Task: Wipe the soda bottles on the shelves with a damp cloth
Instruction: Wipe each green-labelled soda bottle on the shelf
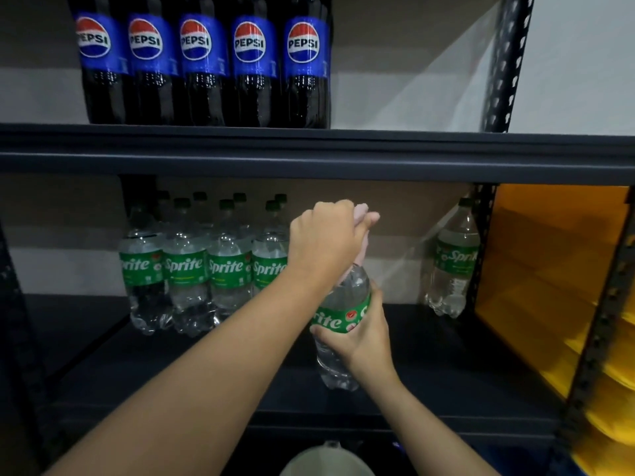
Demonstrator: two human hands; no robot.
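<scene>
A clear Sprite bottle [338, 341] with a green label stands near the front of the lower shelf [240, 369]. My right hand [366, 334] grips it around the label. My left hand [324, 240] is closed around a pale pink cloth [360, 214] wrapped over the bottle's neck and cap, which are hidden. A group of several Sprite bottles [202, 269] stands behind to the left. One lone Sprite bottle [453, 259] stands at the far right of the shelf. Several Pepsi bottles [202, 63] line the upper shelf [309, 149].
Dark perforated metal uprights [505, 63] frame the shelving on the right. An orange-yellow panel [549, 286] fills the space beyond the right upright. The rim of a pale container [326, 458] shows at the bottom edge, below the shelf front.
</scene>
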